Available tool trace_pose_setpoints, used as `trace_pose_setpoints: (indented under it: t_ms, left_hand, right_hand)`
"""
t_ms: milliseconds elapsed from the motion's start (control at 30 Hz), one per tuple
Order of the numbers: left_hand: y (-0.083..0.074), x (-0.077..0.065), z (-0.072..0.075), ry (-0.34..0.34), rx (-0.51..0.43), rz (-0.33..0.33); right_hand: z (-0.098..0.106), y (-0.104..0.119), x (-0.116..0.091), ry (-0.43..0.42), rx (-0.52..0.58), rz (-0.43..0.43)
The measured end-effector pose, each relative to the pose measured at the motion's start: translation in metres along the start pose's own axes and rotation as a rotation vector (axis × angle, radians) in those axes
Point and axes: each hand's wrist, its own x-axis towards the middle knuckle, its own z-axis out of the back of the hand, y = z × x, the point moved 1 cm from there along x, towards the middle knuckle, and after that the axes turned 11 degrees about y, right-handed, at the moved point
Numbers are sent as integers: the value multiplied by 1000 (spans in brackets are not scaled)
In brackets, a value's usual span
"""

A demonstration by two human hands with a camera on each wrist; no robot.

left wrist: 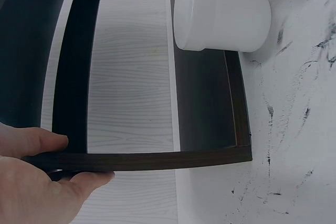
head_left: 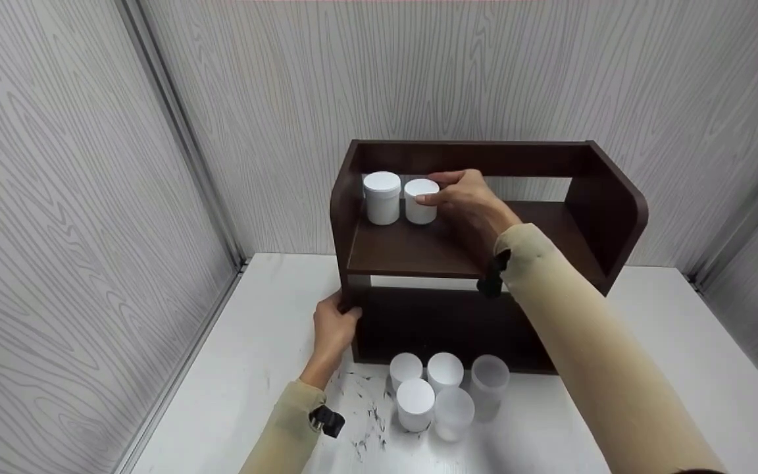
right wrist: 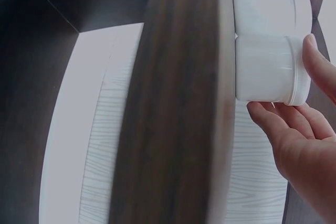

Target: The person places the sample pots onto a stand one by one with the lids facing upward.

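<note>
My right hand (head_left: 470, 197) holds a white lidded jar (head_left: 421, 203) on the upper board of a dark brown two-tier shelf (head_left: 418, 253). In the right wrist view, the thumb lies at the edge of the lid (right wrist: 300, 45) and the fingers are against the jar's side. A second white jar (head_left: 382, 199) stands just left of it, by the side panel. Lower down, my left hand (head_left: 334, 332) grips the shelf's left side panel (left wrist: 157, 161), its thumb on one face and fingers on the other.
In front of the shelf, on the white table (head_left: 274, 289), stand several jars: white ones (head_left: 415, 403) and frosted translucent ones (head_left: 489, 378). Dark scuff marks (head_left: 372, 421) lie beside them. Wood-grain panels (head_left: 274, 99) rise behind and at both sides.
</note>
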Motion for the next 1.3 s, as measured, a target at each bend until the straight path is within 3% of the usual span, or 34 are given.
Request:
trace_pose_setpoints:
  t_ms: [233, 467, 700, 933, 1300]
  left_hand:
    - [-1, 0, -4, 9, 0, 3]
    - [1, 0, -2, -19, 2, 8]
    - [4, 2, 5, -33, 12, 0]
    - [6, 4, 8, -22, 16, -2]
    - [5, 3, 13, -21, 19, 20]
  right_hand:
    - [9, -3, -8, 29, 24, 4]
    - [20, 0, -30, 14, 3, 25]
    - [18, 5, -66, -62, -123, 57]
    - [13, 5, -107, -75, -211, 150]
    - [1, -13, -166, -115, -344, 268]
